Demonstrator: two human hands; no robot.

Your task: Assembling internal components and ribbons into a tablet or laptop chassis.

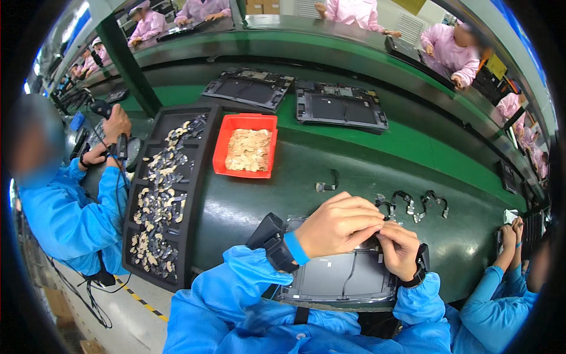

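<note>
Blue sleeves [233, 289], left hand [342, 224], right hand [400, 249], both pinched closed, grip contents unclear, over grey panel [318, 278]

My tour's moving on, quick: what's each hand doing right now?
Left hand: closed in a pinch over the dark panel; anything held is hidden.
Right hand: also pinched; whether it holds something cannot be told.

Dark-green workbench [289, 186] across the centre; green upright post [125, 66] and bright strip light [76, 21] at upper left; louvred panel [410, 27] and cardboard boxes [262, 7] behind; pale floor [121, 315] with yellow-and-black tape [142, 303] at lower left.
</note>
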